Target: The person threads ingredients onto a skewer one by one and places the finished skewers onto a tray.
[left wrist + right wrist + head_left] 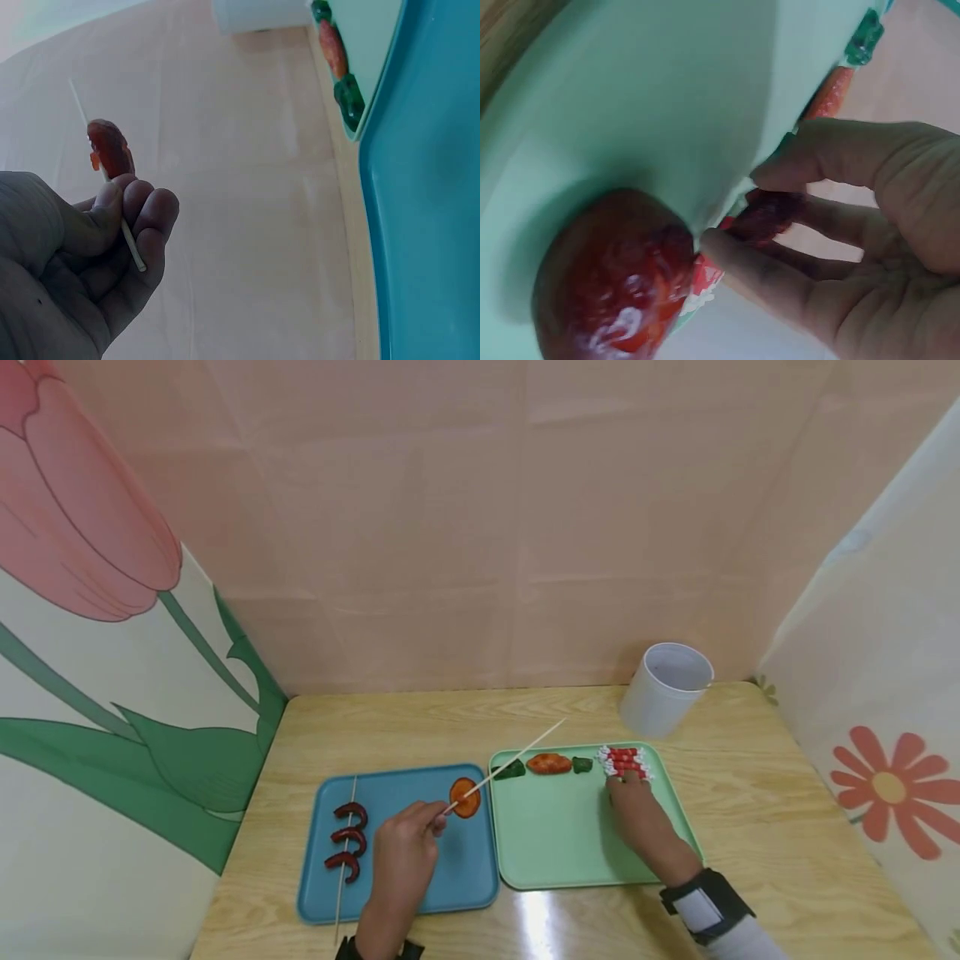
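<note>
My left hand [405, 852] pinches a thin wooden skewer [525, 750] that points up and right over the trays. An orange-red round slice [464, 797] is threaded on it, just beyond the fingertips; the left wrist view shows this slice [111, 148] edge-on. Over the far right of the green tray [555, 843], my right hand [637, 822] reaches down at red-and-white pieces [626, 757]. In the right wrist view its thumb and index finger pinch a small dark red piece [769, 217]. Beside it lies a large glossy red piece [622, 277], which the hand hides from the head view.
Green chunks [510, 769] and an orange-red piece [549, 763] line the green tray's back edge. Left of it, a blue tray [405, 785] carries a skewer with three curled dark red pieces [348, 839]. A white cup [663, 693] stands behind on the wooden table [765, 793].
</note>
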`<action>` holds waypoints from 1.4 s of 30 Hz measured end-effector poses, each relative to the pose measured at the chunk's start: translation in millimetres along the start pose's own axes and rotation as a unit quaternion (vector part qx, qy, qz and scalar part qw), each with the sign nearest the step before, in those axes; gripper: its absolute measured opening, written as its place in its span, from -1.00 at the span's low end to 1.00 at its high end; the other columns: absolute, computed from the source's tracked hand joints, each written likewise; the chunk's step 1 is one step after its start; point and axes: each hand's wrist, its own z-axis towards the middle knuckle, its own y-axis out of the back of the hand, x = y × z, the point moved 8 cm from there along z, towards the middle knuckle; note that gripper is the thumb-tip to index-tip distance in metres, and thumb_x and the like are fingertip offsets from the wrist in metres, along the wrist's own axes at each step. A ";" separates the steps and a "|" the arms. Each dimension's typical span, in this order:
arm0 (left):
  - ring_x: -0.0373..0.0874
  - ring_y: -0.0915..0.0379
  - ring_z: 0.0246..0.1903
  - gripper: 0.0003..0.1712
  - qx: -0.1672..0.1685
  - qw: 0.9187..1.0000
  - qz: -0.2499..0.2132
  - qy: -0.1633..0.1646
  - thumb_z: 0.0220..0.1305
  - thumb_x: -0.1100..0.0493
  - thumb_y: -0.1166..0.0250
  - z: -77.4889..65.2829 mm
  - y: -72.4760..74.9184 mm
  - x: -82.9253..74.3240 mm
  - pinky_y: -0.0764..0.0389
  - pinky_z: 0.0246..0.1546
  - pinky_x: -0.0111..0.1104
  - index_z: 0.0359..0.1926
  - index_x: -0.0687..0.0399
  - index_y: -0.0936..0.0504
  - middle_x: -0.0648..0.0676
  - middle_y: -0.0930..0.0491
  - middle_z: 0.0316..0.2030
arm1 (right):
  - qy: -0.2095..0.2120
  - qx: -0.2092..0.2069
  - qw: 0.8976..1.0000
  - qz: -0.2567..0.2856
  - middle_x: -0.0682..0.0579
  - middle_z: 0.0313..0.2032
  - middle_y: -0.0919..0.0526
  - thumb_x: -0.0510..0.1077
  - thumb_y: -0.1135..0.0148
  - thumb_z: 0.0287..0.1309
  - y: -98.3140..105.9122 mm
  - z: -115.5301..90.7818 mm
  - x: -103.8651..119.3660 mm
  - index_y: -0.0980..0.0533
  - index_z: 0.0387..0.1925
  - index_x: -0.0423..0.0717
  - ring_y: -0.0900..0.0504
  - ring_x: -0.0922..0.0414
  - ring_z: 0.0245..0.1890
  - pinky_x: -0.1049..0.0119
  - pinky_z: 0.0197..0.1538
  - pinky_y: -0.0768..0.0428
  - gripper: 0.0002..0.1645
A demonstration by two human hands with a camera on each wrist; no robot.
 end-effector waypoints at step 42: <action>-0.32 -0.61 -0.61 -0.74 0.010 0.998 0.037 -0.041 -0.02 0.52 -0.51 -3.3 -4.5 -11.6 -0.56 -0.62 -0.54 -0.36 0.10 -0.84 -0.04 -0.71 -0.56 | 0.074 0.008 0.657 0.750 -0.11 0.41 -0.46 -0.53 0.06 0.43 114.5 28.3 73.2 -0.20 0.44 -0.28 -0.51 0.08 0.40 0.29 0.37 -0.50 -0.40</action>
